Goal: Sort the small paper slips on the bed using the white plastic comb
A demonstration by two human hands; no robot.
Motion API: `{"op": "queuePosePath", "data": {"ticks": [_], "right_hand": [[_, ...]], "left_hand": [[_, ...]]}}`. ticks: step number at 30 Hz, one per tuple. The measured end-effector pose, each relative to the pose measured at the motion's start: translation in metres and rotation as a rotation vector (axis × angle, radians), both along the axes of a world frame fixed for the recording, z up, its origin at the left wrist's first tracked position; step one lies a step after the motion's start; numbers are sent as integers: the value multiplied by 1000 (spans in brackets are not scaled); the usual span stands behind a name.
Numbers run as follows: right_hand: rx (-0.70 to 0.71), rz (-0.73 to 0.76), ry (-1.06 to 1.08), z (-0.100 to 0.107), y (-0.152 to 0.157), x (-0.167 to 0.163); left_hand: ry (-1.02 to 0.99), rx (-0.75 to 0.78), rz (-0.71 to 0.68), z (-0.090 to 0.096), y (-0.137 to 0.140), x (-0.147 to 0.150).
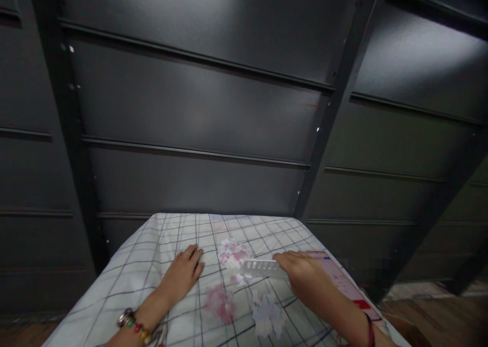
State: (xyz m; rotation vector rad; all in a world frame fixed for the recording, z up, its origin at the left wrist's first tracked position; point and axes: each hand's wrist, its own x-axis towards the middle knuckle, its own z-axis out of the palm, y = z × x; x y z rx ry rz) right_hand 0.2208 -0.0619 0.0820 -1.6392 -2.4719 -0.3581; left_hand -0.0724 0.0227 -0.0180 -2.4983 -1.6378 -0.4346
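Note:
My left hand [182, 271] rests palm down on the checked cloth, its fingers slightly bent and nothing held. In my right hand [299, 271] is a flat pale strip with a row of slots [263, 266], pointing left; its exact kind is unclear. The strip's tip reaches the right side of a heap of mixed pink and white scraps [231, 253]. A few loose scraps [239, 279] lie just below that heap. Nearer to me are a pink pile [220, 304] on the left and a white pile [268, 315] on the right.
A white cloth with dark grid lines [160, 240] covers the table. Partly behind my right forearm lies a flat pink printed sheet or card with a red band [345, 283]. Dark metal panels [198, 113] rise behind the table's far edge. Wooden floor [442, 311] shows at right.

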Motion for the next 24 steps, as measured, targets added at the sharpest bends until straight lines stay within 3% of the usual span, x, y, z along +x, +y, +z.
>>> {"op": "queuePosePath", "data": {"ticks": [8, 19, 24], "right_hand": [[-4, 36, 7, 11, -9, -15], [-9, 81, 11, -3, -10, -6], [5, 84, 43, 2, -10, -4]], "left_hand": [[-5, 9, -3, -3, 3, -1], [-22, 37, -32, -12, 9, -4], [-27, 36, -38, -13, 9, -4]]}}
